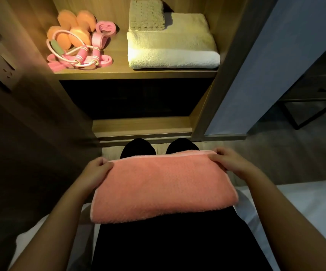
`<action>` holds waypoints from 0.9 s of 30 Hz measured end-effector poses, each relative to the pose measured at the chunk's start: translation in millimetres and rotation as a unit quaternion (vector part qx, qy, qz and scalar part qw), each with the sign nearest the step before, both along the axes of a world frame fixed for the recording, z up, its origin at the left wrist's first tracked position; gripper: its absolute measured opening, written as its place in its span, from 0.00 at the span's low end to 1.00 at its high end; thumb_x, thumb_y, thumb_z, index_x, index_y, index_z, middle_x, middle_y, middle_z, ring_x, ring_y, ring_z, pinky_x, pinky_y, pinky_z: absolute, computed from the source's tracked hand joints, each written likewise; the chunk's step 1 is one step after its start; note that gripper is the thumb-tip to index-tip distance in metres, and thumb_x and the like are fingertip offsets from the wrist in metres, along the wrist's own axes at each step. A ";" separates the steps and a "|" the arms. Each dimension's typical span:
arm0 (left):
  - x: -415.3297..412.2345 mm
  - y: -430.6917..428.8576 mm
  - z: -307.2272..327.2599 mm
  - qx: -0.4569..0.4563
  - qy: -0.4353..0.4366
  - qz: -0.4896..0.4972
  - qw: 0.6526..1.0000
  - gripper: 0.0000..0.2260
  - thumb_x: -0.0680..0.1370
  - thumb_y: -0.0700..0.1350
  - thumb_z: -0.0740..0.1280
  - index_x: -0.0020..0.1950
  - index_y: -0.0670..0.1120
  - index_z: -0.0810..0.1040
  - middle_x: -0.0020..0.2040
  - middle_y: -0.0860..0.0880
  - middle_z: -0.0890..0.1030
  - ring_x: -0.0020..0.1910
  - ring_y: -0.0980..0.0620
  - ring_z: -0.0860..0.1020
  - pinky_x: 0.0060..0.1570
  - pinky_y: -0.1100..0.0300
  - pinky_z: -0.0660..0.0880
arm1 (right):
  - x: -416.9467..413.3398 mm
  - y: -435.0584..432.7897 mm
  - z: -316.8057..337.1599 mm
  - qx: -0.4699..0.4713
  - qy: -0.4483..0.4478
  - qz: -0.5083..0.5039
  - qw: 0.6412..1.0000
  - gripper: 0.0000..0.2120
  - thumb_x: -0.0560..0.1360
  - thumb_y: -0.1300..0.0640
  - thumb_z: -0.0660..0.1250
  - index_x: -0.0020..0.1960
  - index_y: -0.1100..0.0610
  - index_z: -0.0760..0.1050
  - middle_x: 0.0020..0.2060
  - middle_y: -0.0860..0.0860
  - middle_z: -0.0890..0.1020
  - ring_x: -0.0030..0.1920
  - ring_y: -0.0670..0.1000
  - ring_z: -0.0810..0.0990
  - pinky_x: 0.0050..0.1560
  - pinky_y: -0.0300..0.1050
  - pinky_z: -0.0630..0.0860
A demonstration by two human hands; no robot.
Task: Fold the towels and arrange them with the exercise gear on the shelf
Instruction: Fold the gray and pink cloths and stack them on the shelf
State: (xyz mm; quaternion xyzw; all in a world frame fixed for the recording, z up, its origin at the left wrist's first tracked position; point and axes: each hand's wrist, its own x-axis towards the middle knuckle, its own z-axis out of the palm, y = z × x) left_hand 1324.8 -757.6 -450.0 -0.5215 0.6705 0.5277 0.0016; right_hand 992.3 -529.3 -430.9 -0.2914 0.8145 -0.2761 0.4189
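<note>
Pink towel (164, 187) folded, lying on lap. Left hand (95, 170) and right hand (229, 161) each pinch a far corner. Next, probably: lift onto shelf (138, 74) beside white towel (173, 49).

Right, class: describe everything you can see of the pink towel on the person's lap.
The pink towel looks like fluffy terry cloth with a paler hem, folded into a thick flat rectangle. It lies across the person's black-clad thighs. The left hand and right hand grip its far corners.

Pink towel (163, 187), white towel (173, 49), orange dumbbells (74, 29), pink bands (99, 36), wooden shelf (134, 74).
</note>
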 end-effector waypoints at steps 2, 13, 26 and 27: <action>0.1 3.9 -2.3 0.004 -0.005 -0.001 1.000 0.12 0.82 0.49 0.62 0.50 0.41 0.77 0.47 0.41 0.79 0.41 0.45 0.77 0.38 0.55 0.73 | 1.6 -0.2 -4.5 -0.018 0.016 -0.002 1.000 0.08 0.80 0.54 0.62 0.46 0.58 0.75 0.39 0.53 0.78 0.37 0.49 0.75 0.37 0.43 0.71; 2.7 -0.6 1.9 0.063 -0.011 0.016 0.998 0.14 0.82 0.51 0.61 0.50 0.42 0.79 0.46 0.42 0.80 0.42 0.45 0.78 0.39 0.54 0.72 | -0.1 -0.6 -11.9 -0.041 -0.034 -0.026 0.998 0.08 0.80 0.54 0.64 0.46 0.56 0.78 0.41 0.53 0.80 0.38 0.48 0.77 0.38 0.41 0.71; -32.5 -6.6 14.0 -0.093 0.073 0.116 0.986 0.12 0.82 0.53 0.60 0.49 0.45 0.76 0.48 0.46 0.77 0.44 0.48 0.74 0.39 0.56 0.70 | 0.7 -8.2 -2.8 -0.128 0.010 -0.137 0.982 0.09 0.80 0.53 0.62 0.50 0.57 0.77 0.43 0.52 0.80 0.41 0.49 0.78 0.39 0.42 0.72; -31.8 -4.2 16.7 -0.056 0.103 0.140 0.983 0.13 0.82 0.53 0.59 0.50 0.45 0.76 0.48 0.47 0.77 0.45 0.47 0.75 0.39 0.55 0.70 | 2.1 -9.1 -3.3 -0.135 -0.018 -0.152 0.979 0.10 0.81 0.51 0.61 0.51 0.57 0.77 0.44 0.52 0.80 0.41 0.49 0.78 0.40 0.43 0.72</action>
